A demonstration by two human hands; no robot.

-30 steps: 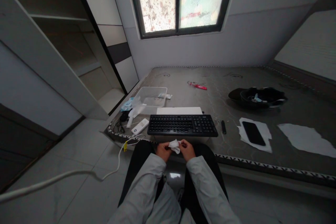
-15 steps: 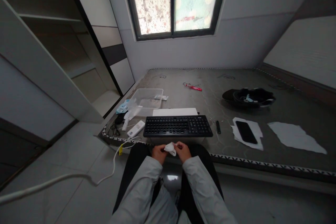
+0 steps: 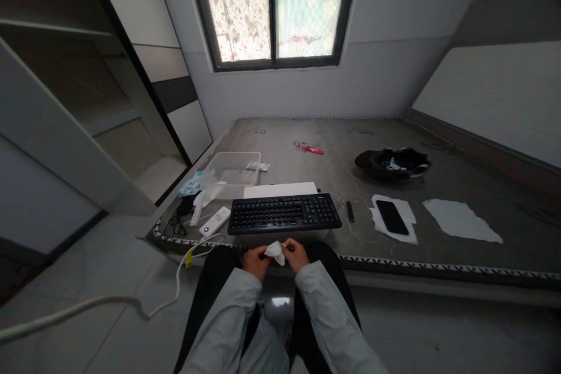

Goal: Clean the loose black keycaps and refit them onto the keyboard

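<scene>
Between my two hands is a crumpled white tissue (image 3: 276,252), held above my lap. My left hand (image 3: 256,262) pinches its left side, and my right hand (image 3: 296,254) pinches its right side. Just beyond them lies a black keyboard (image 3: 284,213), resting at the near edge of the mattress. Behind the keyboard a flat white thing (image 3: 280,190) shows in part. Right of the keyboard is a small dark stick-like object (image 3: 349,211), its kind too small to tell.
Left on the mattress (image 3: 350,234) are a clear plastic box (image 3: 236,158), a white power strip or adapter (image 3: 214,222) and a white cable (image 3: 179,280). Rightward lie a phone (image 3: 391,217) on white paper, another white sheet (image 3: 462,220) and a black cap (image 3: 392,163). A red-packaged item (image 3: 310,148) lies farther back.
The view has shifted, so everything sits farther left in the picture. The tissue's folds have changed shape between my fingers; both hands still hold it.
</scene>
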